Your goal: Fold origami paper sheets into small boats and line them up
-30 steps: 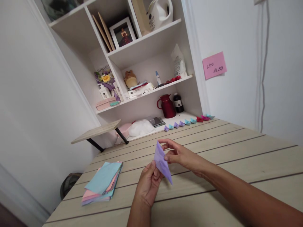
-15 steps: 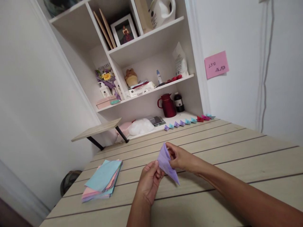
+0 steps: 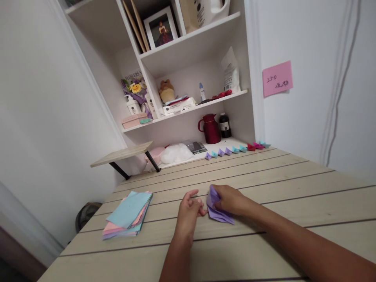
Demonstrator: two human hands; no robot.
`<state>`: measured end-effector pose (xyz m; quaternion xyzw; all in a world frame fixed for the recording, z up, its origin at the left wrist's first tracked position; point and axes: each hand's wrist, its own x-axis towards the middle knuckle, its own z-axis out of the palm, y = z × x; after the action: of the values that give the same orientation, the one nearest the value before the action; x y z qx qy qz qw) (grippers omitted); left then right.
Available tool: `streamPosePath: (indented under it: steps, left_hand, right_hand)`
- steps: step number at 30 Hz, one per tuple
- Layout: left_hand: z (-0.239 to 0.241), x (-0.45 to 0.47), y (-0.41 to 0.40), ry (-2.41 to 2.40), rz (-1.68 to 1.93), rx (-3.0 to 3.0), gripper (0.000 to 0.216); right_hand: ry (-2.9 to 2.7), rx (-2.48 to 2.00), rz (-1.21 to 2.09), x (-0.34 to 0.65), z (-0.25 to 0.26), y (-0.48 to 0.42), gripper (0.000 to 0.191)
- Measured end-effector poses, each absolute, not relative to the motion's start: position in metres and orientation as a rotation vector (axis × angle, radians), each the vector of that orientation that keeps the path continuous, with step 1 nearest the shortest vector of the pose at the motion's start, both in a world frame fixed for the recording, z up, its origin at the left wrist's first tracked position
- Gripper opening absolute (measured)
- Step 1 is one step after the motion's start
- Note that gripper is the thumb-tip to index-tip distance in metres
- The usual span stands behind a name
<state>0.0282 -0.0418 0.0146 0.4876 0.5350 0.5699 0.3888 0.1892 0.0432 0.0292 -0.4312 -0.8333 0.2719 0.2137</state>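
Note:
A folded sheet of purple paper (image 3: 219, 216) is low over the wooden table (image 3: 235, 250), partly covered by my fingers. My right hand (image 3: 230, 199) grips it from the right, thumb on the near face and the other fingers behind. Just left of the paper is my left hand (image 3: 189, 209), its fingers apart and nothing in them. Its fingertips come close to the paper's left edge; whether they touch it I cannot tell.
A stack of coloured paper (image 3: 129, 211) lies at the left. Along the back edge runs a row of small folded paper pieces (image 3: 228, 151). A small raised shelf (image 3: 126, 152) stands at the back left, and a red jug (image 3: 210, 129) behind the table.
My left hand has let go of the purple paper and its fingers have spread. The paper, in my right hand, has shifted right and turned flatter toward the table.

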Motion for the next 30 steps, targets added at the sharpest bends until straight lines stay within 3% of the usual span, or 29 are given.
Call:
streamPosePath:
  steps: [5,13,19,30]
  left_hand:
    - [0.01,0.026,-0.038,1.59,1.479,1.512,0.023]
    - [0.006,0.028,-0.038,1.725,1.166,2.004,0.051]
    - [0.001,0.028,-0.037,1.598,1.058,2.148,0.053]
    - [0.009,0.03,-0.043,1.768,0.849,2.299,0.057]
  right_hand:
    - [-2.418,-1.263,0.651,0.192,0.028,0.048,0.02]
    - [-2.474,-1.246,0.661,0.194,0.032,0.047,0.017]
    - [-2.465,-1.165,0.726,0.195,0.028,0.048,0.01]
    - [-2.586,-0.951,0.86,0.211,0.033,0.055,0.051]
